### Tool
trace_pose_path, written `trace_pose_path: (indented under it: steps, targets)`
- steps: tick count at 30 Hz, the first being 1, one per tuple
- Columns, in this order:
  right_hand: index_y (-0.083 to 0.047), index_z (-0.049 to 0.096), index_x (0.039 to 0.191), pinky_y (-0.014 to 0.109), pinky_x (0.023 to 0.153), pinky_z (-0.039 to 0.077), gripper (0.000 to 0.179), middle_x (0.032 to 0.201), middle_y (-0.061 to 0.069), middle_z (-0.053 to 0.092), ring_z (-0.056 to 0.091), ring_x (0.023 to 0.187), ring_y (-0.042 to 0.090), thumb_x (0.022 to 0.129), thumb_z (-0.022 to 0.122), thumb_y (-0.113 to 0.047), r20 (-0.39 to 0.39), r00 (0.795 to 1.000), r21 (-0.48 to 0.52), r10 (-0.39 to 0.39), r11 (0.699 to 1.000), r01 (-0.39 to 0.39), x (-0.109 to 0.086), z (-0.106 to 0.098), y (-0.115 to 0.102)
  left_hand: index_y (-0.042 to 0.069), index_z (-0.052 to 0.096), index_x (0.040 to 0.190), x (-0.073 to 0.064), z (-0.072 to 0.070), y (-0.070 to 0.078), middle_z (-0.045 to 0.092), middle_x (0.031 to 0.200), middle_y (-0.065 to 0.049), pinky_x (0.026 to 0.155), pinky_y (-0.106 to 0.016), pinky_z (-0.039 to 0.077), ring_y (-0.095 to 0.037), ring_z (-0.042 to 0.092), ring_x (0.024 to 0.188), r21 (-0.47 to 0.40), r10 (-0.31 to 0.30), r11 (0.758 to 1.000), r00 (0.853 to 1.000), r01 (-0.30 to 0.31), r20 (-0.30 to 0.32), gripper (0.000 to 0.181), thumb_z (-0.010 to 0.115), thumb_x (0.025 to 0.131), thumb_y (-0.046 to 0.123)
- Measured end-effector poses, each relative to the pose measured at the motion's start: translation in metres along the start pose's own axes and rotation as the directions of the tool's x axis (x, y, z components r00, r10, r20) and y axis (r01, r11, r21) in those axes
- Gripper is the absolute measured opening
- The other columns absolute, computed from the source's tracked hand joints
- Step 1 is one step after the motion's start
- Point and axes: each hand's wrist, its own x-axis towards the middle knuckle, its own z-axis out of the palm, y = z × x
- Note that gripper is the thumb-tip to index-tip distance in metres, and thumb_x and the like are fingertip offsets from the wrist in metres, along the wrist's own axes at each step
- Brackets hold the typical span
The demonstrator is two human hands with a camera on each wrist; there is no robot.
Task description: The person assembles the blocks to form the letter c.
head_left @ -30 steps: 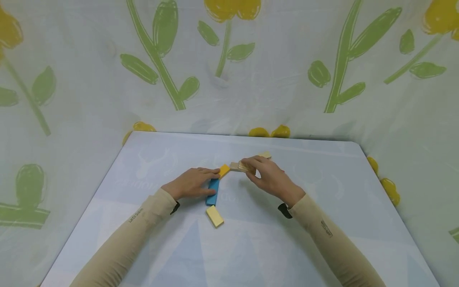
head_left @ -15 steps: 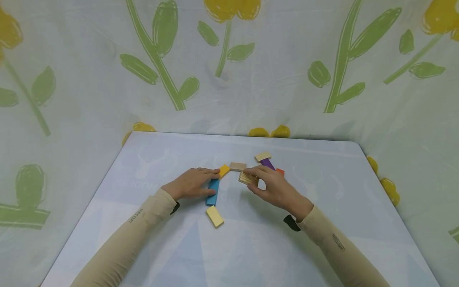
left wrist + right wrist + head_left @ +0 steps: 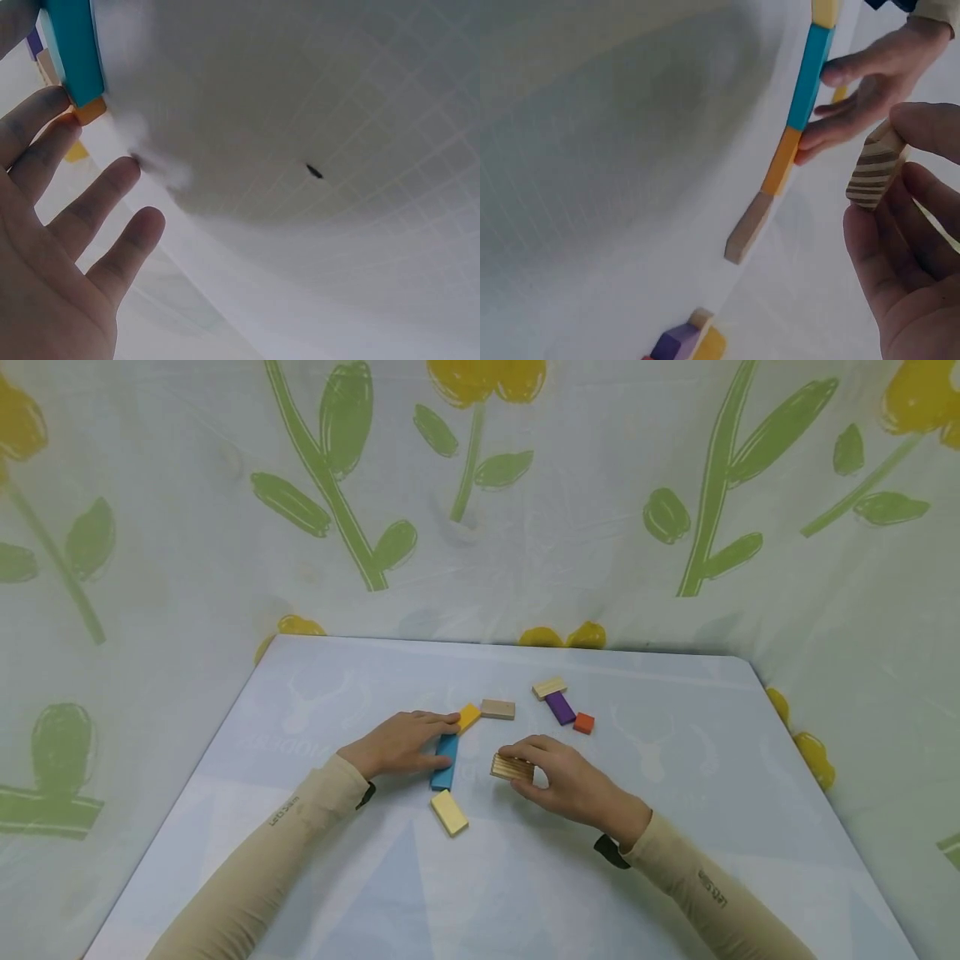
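Head camera looks down and forward over both hands from above. Left wrist view sits close behind the left hand [image 3: 52,247], skimming the table. Right wrist view peers past the right hand [image 3: 911,255] leftward; all three share the blue block [image 3: 446,760].

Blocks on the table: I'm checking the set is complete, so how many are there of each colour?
Pale or plain wood: 4, including the striped block pinched by the right hand
Blue: 1, under the left hand
Yellow: 1
Purple: 1
Orange-red: 1
Total: 8
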Motion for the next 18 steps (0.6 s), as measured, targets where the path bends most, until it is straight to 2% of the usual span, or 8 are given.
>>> trace_pose_path:
  steps: [4, 8, 13, 18]
  targets:
    - [-0.013, 0.065, 0.132, 0.026, 0.092, 0.055, 0.044, 0.123, -0.002, 0.064, 0.06, 0.109, 0.008, 0.09, 0.078, -0.015, 0.048, 0.999, -0.008, -0.011, 1.0, 0.011, -0.001, 0.004, -0.006, 0.012, 0.052, 0.149, 0.0, 0.0, 0.0, 0.037, 0.162, -0.001, 0.117, -0.05, 0.034, -0.028, 0.039, 0.145, 0.001, 0.002, 1.0, 1.0, -0.002, -0.002, 0.062, 0.064, 0.098, 0.045]
    - [-0.012, 0.066, 0.132, 0.025, 0.091, 0.055, 0.044, 0.122, -0.003, 0.065, 0.06, 0.107, 0.008, 0.09, 0.079, -0.013, 0.112, 0.993, 0.014, -0.022, 1.0, 0.021, -0.001, 0.01, -0.01, 0.012, 0.053, 0.149, -0.001, -0.001, 0.0, 0.037, 0.161, -0.002, 0.117, -0.049, 0.034, -0.028, 0.04, 0.144, 0.002, 0.012, 1.0, 1.0, -0.012, -0.011, 0.061, 0.065, 0.098, 0.044]
    - [-0.015, 0.066, 0.131, 0.023, 0.09, 0.054, 0.042, 0.12, -0.004, 0.065, 0.06, 0.104, 0.007, 0.091, 0.077, -0.014, 0.205, 0.979, 0.046, -0.013, 0.999, 0.004, -0.002, 0.02, -0.011, 0.011, 0.053, 0.148, -0.001, -0.001, -0.001, 0.037, 0.161, -0.002, 0.116, -0.05, 0.035, -0.029, 0.04, 0.144, -0.001, 0.022, 1.0, 1.0, -0.022, -0.015, 0.061, 0.065, 0.098, 0.044]
    - [-0.014, 0.065, 0.132, 0.023, 0.093, 0.053, 0.042, 0.12, -0.003, 0.065, 0.06, 0.106, 0.007, 0.092, 0.077, -0.018, 0.27, 0.963, 0.019, 0.019, 1.0, -0.025, -0.002, 0.026, -0.012, 0.011, 0.052, 0.149, -0.001, -0.001, -0.002, 0.037, 0.161, -0.002, 0.116, -0.049, 0.035, -0.028, 0.04, 0.144, -0.008, 0.031, 0.999, 0.999, -0.031, -0.015, 0.061, 0.065, 0.098, 0.044]
